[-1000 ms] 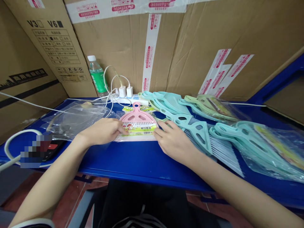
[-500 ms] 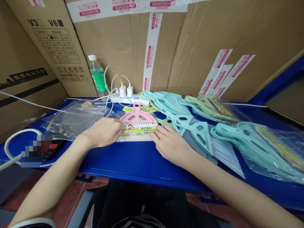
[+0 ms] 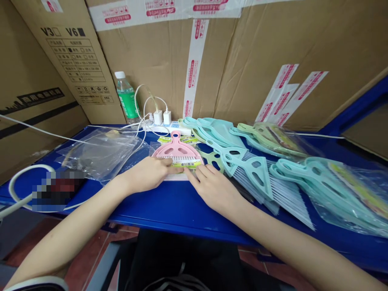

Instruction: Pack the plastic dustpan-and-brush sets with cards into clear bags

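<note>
A pink dustpan with a white-bristled brush lies on the blue table, handle pointing away from me. Across its near part is a yellow-green and white label card, and clear plastic shows around the set. My left hand is closed on the card's left part, its fingers partly covering it. At the card's lower right edge, my right hand is closed with bent fingers. The fingertips of both hands nearly meet over the near edge of the set.
Turquoise dustpans and brushes lie at right, beside bagged sets. Clear plastic bags are at left. Behind stand a green-labelled bottle, a power strip with chargers, and cardboard. Cables cross the left side.
My left hand has moved right over the label card, and my right hand has shifted slightly left. The visible strip of the card is narrower, and its printing now looks upside down.
</note>
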A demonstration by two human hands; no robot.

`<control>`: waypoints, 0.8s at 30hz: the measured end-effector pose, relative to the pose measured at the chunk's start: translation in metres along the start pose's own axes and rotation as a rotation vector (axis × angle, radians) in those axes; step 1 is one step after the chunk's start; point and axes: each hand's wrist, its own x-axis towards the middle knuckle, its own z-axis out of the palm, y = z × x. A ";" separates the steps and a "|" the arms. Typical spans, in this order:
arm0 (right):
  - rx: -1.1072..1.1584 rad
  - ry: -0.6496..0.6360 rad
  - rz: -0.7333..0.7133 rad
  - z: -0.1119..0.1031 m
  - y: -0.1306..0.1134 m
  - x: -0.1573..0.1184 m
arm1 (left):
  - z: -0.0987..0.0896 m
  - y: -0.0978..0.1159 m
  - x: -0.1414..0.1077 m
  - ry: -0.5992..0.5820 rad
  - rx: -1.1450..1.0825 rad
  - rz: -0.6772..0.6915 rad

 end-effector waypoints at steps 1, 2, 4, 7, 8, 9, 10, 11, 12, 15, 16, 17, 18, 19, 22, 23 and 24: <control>-0.001 -0.003 0.008 0.000 0.000 0.000 | 0.000 0.000 0.000 -0.009 0.011 -0.003; 0.000 -0.007 0.014 0.000 0.001 0.000 | 0.000 0.000 0.000 -0.015 0.015 -0.009; 0.005 -0.001 0.032 0.000 0.002 0.000 | 0.000 0.000 0.000 -0.019 0.002 -0.021; 0.027 0.023 0.055 0.000 0.003 0.000 | -0.003 -0.001 -0.001 -0.011 -0.040 -0.031; 0.038 0.028 0.058 0.000 0.004 0.000 | -0.004 -0.002 -0.002 -0.008 -0.054 -0.032; 0.049 0.030 0.061 0.000 0.004 0.000 | -0.005 -0.003 -0.003 -0.006 -0.068 -0.033; 0.060 0.027 0.063 -0.001 0.005 0.000 | -0.006 -0.004 -0.004 -0.006 -0.082 -0.035; 0.069 0.024 0.067 -0.001 0.005 0.000 | -0.007 -0.006 -0.005 -0.007 -0.097 -0.037; 0.076 0.018 0.071 -0.002 0.006 0.000 | -0.007 -0.007 -0.006 -0.006 -0.115 -0.040; 0.092 -0.007 0.085 -0.004 0.008 0.000 | -0.007 -0.012 -0.009 0.011 -0.194 -0.042; 0.101 -0.020 0.090 -0.005 0.009 0.000 | -0.007 -0.014 -0.009 0.020 -0.227 -0.043; 0.113 -0.032 0.097 -0.006 0.011 -0.001 | -0.007 -0.016 -0.010 0.027 -0.263 -0.043; 0.127 -0.041 0.103 -0.007 0.012 -0.001 | -0.007 -0.017 -0.011 0.032 -0.299 -0.041; 0.139 -0.048 0.110 -0.008 0.013 -0.002 | -0.007 -0.019 -0.011 0.034 -0.331 -0.037; 0.159 -0.056 0.128 -0.011 0.018 -0.002 | -0.006 -0.024 -0.013 0.031 -0.375 -0.031; 0.162 -0.056 0.132 -0.012 0.019 -0.003 | -0.006 -0.026 -0.013 0.032 -0.371 -0.035; 0.165 -0.057 0.135 -0.013 0.020 -0.003 | -0.006 -0.028 -0.014 0.035 -0.362 -0.043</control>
